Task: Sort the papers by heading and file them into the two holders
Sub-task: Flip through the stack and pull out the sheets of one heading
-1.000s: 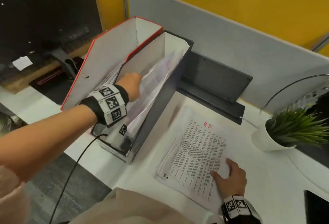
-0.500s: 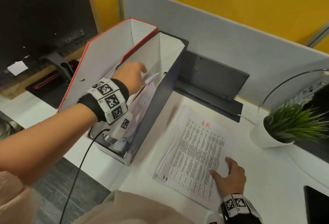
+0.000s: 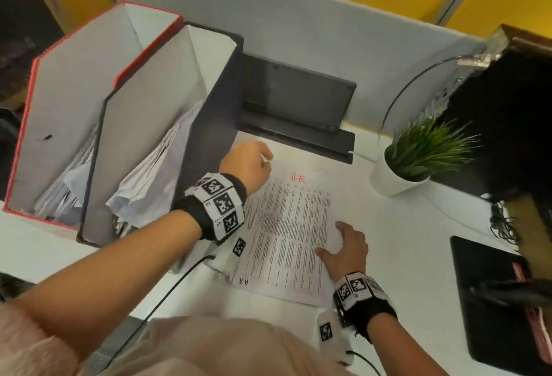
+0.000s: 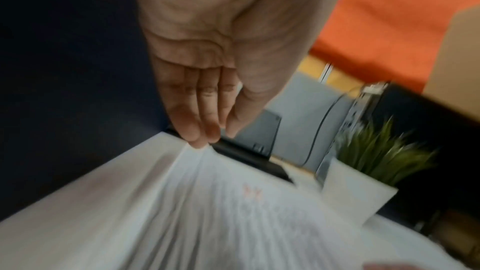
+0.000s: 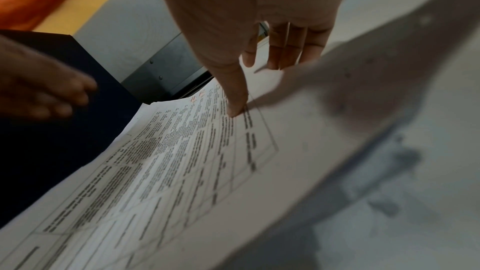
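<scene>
A red-edged holder (image 3: 59, 100) and a dark blue holder (image 3: 215, 97) stand side by side at the left, each with crumpled sheets inside. On the white desk beside them lies a stack of printed papers (image 3: 286, 226) whose top sheet is headed "H.R" in red. My left hand (image 3: 263, 154) is at the stack's far left corner, and in the left wrist view its straight fingertips (image 4: 200, 140) touch that corner of the papers (image 4: 233, 212). My right hand (image 3: 337, 238) rests flat on the stack's right side, thumb (image 5: 235, 107) pressed on the top sheet (image 5: 182, 161).
A potted green plant (image 3: 418, 160) stands at the right of the desk (image 3: 418, 241). A dark metal bracket (image 3: 298, 100) sits against the grey partition behind the papers. A black pad (image 3: 493, 301) lies at the right edge. A cable hangs from my left wrist.
My left hand came out of the dark blue holder, leaving the sheet inside, and moved right and down to the stack's far corner. My right hand stayed on the stack.
</scene>
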{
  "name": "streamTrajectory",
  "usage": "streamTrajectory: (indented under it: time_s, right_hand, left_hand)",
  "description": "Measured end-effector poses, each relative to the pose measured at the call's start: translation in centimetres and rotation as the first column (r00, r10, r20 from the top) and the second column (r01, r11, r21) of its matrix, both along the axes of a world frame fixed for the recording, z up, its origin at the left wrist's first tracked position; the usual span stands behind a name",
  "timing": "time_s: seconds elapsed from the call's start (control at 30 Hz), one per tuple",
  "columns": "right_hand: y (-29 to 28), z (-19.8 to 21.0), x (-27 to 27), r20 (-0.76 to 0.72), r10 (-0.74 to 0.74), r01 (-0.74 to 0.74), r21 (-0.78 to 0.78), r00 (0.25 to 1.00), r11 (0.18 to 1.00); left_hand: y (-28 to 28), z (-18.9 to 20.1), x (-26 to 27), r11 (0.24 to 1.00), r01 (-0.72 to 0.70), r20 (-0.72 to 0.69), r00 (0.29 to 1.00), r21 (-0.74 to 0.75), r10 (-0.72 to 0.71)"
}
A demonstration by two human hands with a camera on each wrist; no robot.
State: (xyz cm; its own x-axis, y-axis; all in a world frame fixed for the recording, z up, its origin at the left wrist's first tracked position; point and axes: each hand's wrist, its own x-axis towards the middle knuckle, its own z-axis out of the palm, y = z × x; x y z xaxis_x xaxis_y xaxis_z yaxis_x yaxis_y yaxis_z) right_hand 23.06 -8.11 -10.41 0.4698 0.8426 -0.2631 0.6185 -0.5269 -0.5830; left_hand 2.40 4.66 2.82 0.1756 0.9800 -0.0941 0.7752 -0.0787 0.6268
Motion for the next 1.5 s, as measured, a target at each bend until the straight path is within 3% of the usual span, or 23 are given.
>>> streamTrajectory:
  time_s: [0.1,0.27,0.53,0.77,0.87,0.97,1.03,1.17,1.27,1.5]
  right_hand:
    - [0.0,-0.1,0.0,-0.011,-0.005,0.005,-0.013,1.000,1.000]
    - [0.3,0.0,0.1,-0.002,0.036,-0.036,-0.087,0.999,0.996]
    - [0.2,0.3,-0.2,0.088,0.135,-0.124,-0.115,0.987,0.986]
    - [1.1,0.6,-0.7,-0.074,0.161,-0.166,-0.066,0.984,0.984]
    - [1.5,0.9,-0.7,-0.168,0.097,-0.109,-0.068,0.981,0.992]
    - [2.0,1.5,-0.5,-0.274,-0.012,-0.003,-0.056,0.962,0.998]
    - [2.1,1.6,-0.3,-0.336,-0.115,0.112,-0.028,0.935,0.993]
    - [2.2,1.8,0.1,-0.461,-0.248,0.291,0.024,0.852,0.956]
    - [2.1,1.6,0.4,-0.569,-0.290,0.389,0.057,0.769,0.920]
    - [0.9,1.4,1.3,-0.576,-0.233,0.387,0.159,0.784,0.909]
  left_hand:
    - [0.1,-4.4,-0.3,0.981,-0.001,-0.227,0.973,-0.196,-0.044]
    - [-0.9,-8.0,0.1,0.935,-0.087,-0.287,0.958,-0.344,-0.017]
    - [-1.0,-7.8,0.5,0.969,-0.148,-0.103,0.986,-0.198,0.129]
    - [-1.2,-7.9,0.7,0.989,-0.067,-0.186,0.982,-0.133,0.042]
    - [-1.6,-8.4,0.7,0.998,-0.040,-0.105,0.994,-0.049,0.035]
    - [-2.1,-8.8,0.4,0.989,-0.028,0.119,0.993,0.143,0.011]
    - [-2.4,-8.8,0.4,0.987,-0.057,0.270,0.963,0.152,0.014]
    - [-2.5,-8.6,0.4,0.983,-0.162,0.460,0.869,-0.083,0.182]
    - [-2.3,-8.8,0.0,0.966,-0.143,0.539,0.808,-0.216,0.239]
    - [0.6,-9.7,-1.3,0.862,-0.225,0.400,0.813,-0.453,0.423]
